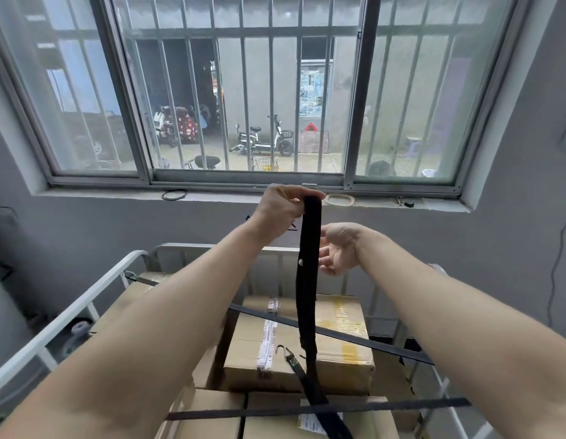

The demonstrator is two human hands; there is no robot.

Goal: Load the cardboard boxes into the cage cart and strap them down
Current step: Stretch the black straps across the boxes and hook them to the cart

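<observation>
Several cardboard boxes [310, 340] are stacked inside a white cage cart [69, 315] below me. Black straps cross them: one runs diagonally [364, 339] over the top box, another lies level [386, 405] across the lower boxes. My left hand [283, 205] is raised in front of the window sill and grips the top of a wide black strap [308, 280], which hangs down to the boxes. My right hand [337, 248] sits just right of the hanging strap, fingers loosely curled toward it and touching its edge. A strap end with a metal hook [283, 350] lies on the top box.
A grey wall and a barred window [250, 90] stand right behind the cart. On the sill lie a roll of tape [340, 199] and a black ring [174, 194]. A cart wheel [79, 329] shows at the left. A cable [557, 274] hangs on the right wall.
</observation>
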